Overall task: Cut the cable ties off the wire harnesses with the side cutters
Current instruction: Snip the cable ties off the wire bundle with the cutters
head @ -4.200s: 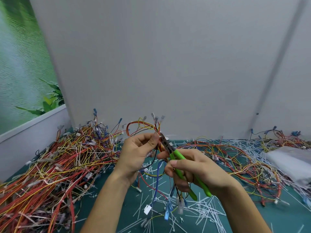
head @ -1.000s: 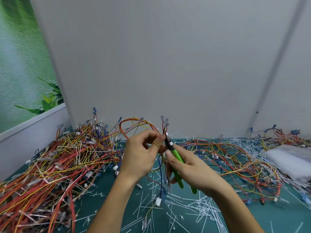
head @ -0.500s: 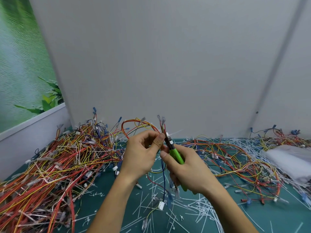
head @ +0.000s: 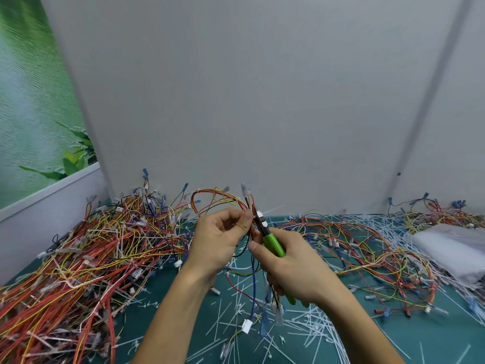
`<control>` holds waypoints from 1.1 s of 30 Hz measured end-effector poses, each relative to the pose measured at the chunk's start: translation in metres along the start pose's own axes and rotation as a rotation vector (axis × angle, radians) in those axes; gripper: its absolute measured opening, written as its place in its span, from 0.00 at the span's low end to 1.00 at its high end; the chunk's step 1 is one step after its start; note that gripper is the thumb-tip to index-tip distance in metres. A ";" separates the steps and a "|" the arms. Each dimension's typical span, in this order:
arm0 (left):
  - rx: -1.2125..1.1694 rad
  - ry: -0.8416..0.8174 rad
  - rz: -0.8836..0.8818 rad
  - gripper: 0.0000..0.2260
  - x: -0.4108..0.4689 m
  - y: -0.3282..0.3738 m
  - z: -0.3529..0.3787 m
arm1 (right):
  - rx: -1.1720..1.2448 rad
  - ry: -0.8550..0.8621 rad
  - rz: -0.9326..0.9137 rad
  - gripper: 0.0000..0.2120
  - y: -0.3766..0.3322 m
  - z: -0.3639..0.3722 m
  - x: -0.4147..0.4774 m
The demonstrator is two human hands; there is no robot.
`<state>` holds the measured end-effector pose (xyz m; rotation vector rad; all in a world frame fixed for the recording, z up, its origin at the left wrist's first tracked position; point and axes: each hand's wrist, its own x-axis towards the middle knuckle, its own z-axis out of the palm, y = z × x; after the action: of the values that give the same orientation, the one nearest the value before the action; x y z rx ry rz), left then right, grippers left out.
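i've got my left hand (head: 223, 233) pinching the thin bundle of red, yellow and black harness wires (head: 220, 199) between thumb and forefinger, just below where the loop arches up toward the grey wall. my right hand (head: 291, 269) is wrapped around the green-handled side cutters (head: 270, 239), fingers curled snug on the grips, with the dark nose of the tool right against the bundle beside my left thumb. a small white piece sits at the nose; i judge it to be the cable tie's head, though it is too small to be sure, and i cannot tell whether the blades have closed yet.

to do this cut well, i'd want only the tie's plastic strap between the blades, none of the insulation. keeping the left pinch close to the tie holds the wires steady and slightly spread from the strap. i'd lay the flat face of the cutters toward the wires and squeeze gently, since a nicked wire would spoil the harness.

the uncut tangle of red and yellow wire harnesses (head: 86, 261) lies heaped at my left on the teal mat (head: 409, 337), loosened ones (head: 367, 248) at the right, and snipped white cable tie offcuts (head: 309, 329) litter the mat below my hands.
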<state>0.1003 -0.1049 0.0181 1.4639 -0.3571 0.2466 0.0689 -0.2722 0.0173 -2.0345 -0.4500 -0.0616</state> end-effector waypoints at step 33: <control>0.162 0.028 0.050 0.10 -0.001 0.000 0.000 | -0.178 0.043 0.001 0.10 0.006 0.002 0.002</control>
<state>0.0994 -0.1049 0.0172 1.6109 -0.3581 0.3419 0.0726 -0.2720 0.0114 -2.2036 -0.4296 -0.1489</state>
